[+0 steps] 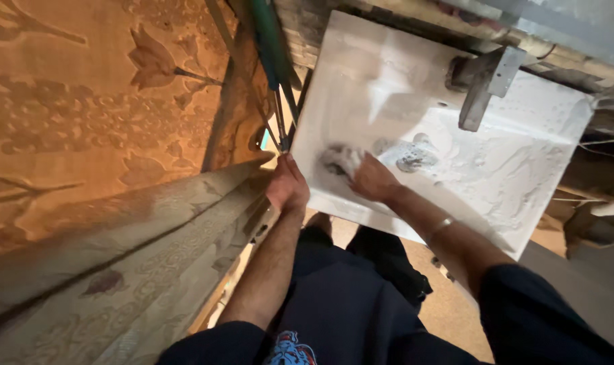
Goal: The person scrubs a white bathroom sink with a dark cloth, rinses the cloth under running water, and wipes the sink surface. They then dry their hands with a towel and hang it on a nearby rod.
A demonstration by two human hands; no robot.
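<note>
A white rectangular washbasin (523, 216) fills the upper right, its inside covered with soapy foam. My right hand (371, 179) is inside the basin near its left side, pressing a foamy pale scrub pad (340, 161) against the bowl. The drain (415, 159) lies just right of that hand. My left hand (288, 184) grips the basin's left front corner. A grey metal tap (484, 84) juts over the basin from the back edge. A thin bracelet sits on my right wrist.
Patterned floral wall tiles (84, 101) in orange-brown cover the left. A green-handled tool with thin rods (273, 61) leans beside the basin's left edge. A tiled ledge (151, 230) runs below left. Beige floor (449, 311) shows between my dark trouser legs.
</note>
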